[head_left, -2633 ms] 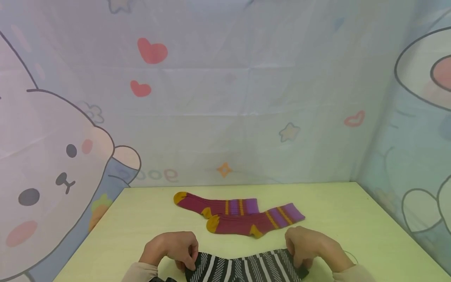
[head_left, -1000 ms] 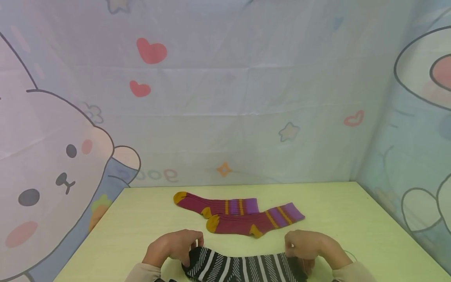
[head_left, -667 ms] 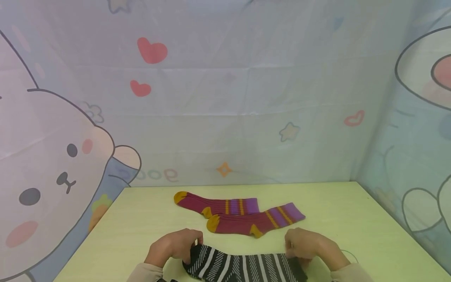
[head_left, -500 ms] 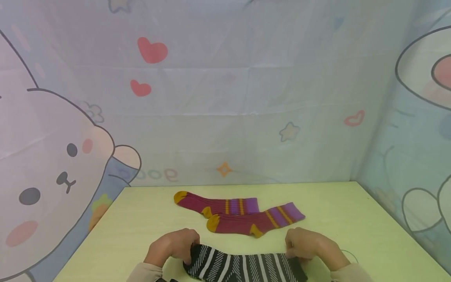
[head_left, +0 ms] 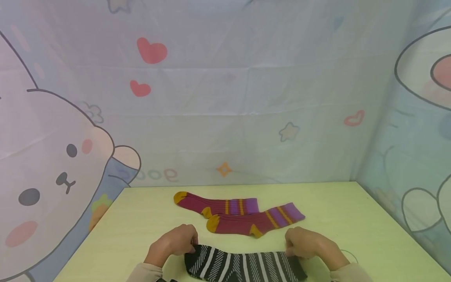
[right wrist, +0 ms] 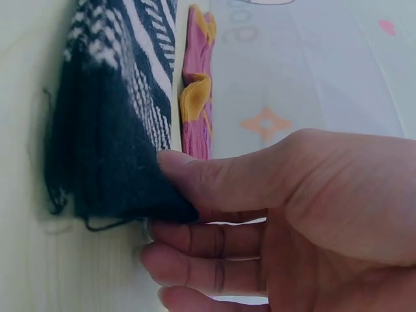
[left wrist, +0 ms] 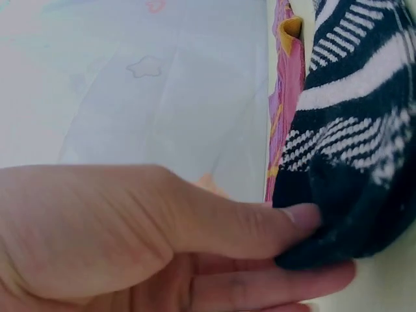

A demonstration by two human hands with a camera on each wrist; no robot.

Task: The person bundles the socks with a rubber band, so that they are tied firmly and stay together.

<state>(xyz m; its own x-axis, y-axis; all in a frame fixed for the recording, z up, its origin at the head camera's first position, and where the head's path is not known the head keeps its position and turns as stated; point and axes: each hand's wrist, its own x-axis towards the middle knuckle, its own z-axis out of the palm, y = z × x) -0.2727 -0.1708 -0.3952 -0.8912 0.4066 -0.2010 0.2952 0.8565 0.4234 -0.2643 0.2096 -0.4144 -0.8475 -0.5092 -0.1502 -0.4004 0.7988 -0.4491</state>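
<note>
A black sock with white stripes and zigzags stretches between my two hands at the near edge of the head view, its lower part cut off by the frame. My left hand pinches its dark toe end, thumb on top and a finger underneath in the left wrist view. At the dark cuff end, my right hand pinches the corner between thumb and forefinger. Loose threads hang from that cuff. Beyond lie two maroon socks, one farther back and one nearer, with mustard toes and heels and purple cuffs.
The socks are on a pale yellow table. A cloth backdrop with cartoon prints rises behind it and along both sides. A thin loop of thread or wire shows beside the right wrist.
My left hand has shifted its grip on the toe end of the striped sock and moved slightly away from me. The right hand has stayed near the cuff; the maroon socks have not moved.
</note>
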